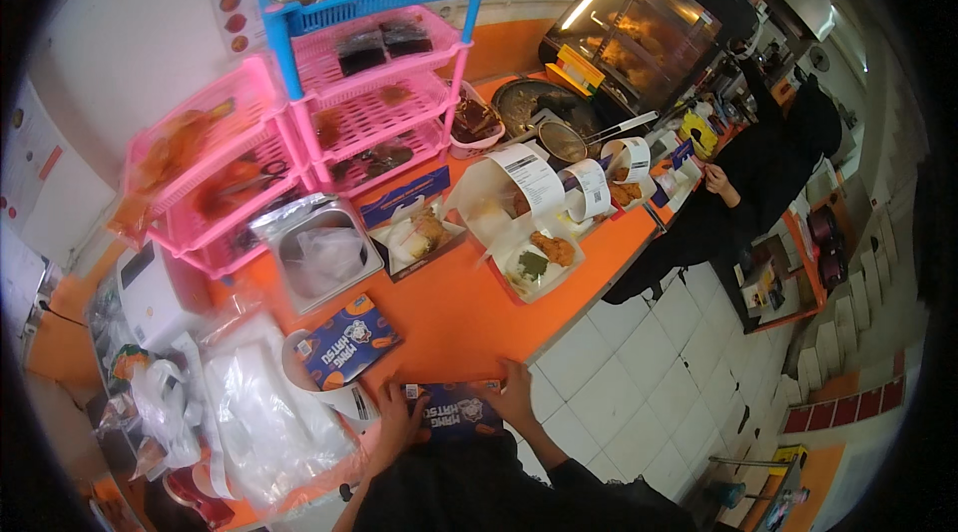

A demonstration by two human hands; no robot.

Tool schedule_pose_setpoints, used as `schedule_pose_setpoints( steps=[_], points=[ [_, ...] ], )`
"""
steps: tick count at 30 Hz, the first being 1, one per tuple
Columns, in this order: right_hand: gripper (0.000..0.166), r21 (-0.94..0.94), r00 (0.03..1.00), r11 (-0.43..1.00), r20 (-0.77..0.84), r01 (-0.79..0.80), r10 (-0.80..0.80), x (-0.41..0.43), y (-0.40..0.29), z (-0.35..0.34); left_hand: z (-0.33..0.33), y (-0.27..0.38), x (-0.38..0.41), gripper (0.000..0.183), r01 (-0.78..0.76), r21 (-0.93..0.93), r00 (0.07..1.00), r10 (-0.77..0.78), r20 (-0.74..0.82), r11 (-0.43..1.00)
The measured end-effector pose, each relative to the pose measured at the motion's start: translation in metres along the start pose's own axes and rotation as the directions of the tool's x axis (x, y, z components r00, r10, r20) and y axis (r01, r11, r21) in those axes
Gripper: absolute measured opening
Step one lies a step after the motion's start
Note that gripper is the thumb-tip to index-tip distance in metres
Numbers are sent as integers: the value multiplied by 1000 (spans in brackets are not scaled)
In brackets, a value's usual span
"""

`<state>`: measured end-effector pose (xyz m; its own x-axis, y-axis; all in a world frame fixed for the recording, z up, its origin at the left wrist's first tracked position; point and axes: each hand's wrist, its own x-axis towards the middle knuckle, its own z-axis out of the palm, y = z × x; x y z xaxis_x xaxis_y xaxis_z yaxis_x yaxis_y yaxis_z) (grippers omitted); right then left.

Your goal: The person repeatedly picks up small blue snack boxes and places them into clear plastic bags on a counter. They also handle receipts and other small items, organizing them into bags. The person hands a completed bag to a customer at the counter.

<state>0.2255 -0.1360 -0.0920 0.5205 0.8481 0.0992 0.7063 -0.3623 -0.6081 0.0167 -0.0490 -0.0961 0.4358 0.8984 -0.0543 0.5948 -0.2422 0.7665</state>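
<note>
A dark blue printed cardboard food box (462,409) lies closed at the near edge of the orange counter (464,322). My left hand (400,412) holds its left end, and my right hand (516,393) grips the right end by the upper corner. Just beyond my left hand, a second blue printed box (350,341) rests on a curled paper slip (352,401). Farther along the counter stand an open box with rice and fried food (418,236) and another open box with rice, greens and fried chicken (531,262).
Clear plastic bags (269,412) lie at the left, near a white printer (157,296) and a steel container (325,255). Pink racks (374,98) stand behind. A person in black (771,158) works at the right, beyond boxes with receipts (531,176) and a lit food warmer (636,23).
</note>
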Motion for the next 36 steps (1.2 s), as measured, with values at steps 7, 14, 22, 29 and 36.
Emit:
schedule_pose_setpoints(
  steps=[7,14,22,29,36],
  points=[
    [57,428,551,363,745,-827,376,-54,25,-5,-6,-25,-27,64,220,-290,953,-143,266,931],
    [38,717,827,446,552,-536,105,-6,-6,-43,-43,17,-33,59,256,-549,958,-131,257,796],
    [46,782,829,465,536,-415,-160,96,-117,9,-100,-8,22,51,130,-451,934,-262,-244,883],
    [40,361,715,887,536,287,-449,158,-139,52,-113,-34,23,57,242,-133,869,-275,-410,961],
    [63,-294,773,722,118,627,-623,272,-193,16,-113,-35,14,35,252,95,816,-159,-556,963]
  ],
)
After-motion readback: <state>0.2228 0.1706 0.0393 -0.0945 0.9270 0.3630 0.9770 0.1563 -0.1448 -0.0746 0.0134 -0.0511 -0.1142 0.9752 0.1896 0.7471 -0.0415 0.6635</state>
